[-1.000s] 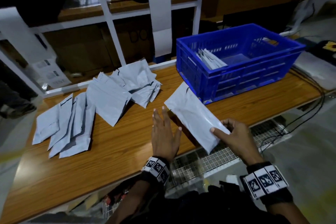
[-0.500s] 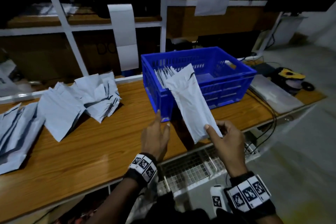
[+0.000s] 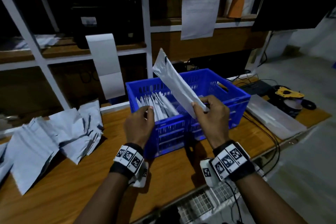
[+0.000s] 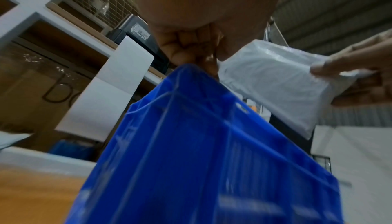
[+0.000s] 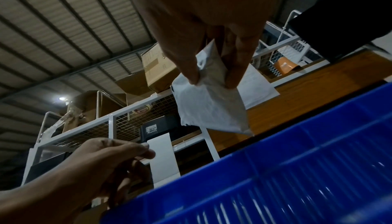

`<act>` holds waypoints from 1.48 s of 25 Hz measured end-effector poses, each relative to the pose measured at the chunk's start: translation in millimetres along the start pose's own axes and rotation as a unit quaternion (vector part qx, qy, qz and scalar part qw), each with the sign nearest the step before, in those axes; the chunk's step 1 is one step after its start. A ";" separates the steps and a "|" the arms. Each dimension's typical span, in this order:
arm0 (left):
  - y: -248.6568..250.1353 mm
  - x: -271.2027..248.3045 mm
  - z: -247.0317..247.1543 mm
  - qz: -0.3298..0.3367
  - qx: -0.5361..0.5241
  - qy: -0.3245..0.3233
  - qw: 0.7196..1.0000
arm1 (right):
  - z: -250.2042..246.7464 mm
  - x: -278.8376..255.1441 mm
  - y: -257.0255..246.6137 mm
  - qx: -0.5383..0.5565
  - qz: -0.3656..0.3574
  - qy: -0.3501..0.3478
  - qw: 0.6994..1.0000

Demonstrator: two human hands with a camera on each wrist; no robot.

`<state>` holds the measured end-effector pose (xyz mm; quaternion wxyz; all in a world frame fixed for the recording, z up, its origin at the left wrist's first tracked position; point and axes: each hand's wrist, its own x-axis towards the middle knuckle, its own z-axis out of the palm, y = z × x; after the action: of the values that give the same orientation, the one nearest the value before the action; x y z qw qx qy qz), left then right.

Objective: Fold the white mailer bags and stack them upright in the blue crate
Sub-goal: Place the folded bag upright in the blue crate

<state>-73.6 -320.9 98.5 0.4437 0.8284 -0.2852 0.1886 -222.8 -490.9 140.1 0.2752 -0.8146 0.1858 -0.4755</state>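
The blue crate (image 3: pixel 234 94) (image 4: pixel 212 143) (image 5: pixel 297 169) stands on the wooden table (image 3: pixel 81 187), with several folded white bags (image 3: pixel 158 105) upright at its left end. My right hand (image 3: pixel 200 104) (image 5: pixel 212 80) pinches the lower end of a folded white mailer bag (image 3: pixel 174 85) (image 4: pixel 271 83) (image 5: pixel 210 103). That bag is raised and tilted over the crate. My left hand (image 3: pixel 147 111) (image 4: pixel 195 54) (image 5: pixel 127 152) hovers at the crate's near left rim beside the upright bags, fingers loosely curled and holding nothing. A heap of unfolded bags (image 3: pixel 54 136) lies to the left.
A white shelf frame (image 3: pixel 147 23) with a hanging paper strip (image 3: pixel 105 63) rises behind the crate. To the right of the crate lie a clear plastic tray (image 3: pixel 272 116), black cables (image 3: pixel 269 132) and a yellow-and-black tape dispenser (image 3: pixel 289 94).
My right hand has lifted the folded bag off the table and up over the crate. My left hand has left the tabletop and come to the crate's near rim.
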 end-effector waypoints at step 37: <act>-15.9 62.7 37.0 -0.039 0.086 -0.122 0.988 | 147.9 116.7 91.3 -0.354 0.132 -0.574 0.726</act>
<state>-13.2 -364.2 104.2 0.3400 0.8907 -0.2873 0.0923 -41.0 -587.7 102.9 0.0811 -0.9375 0.2531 0.2244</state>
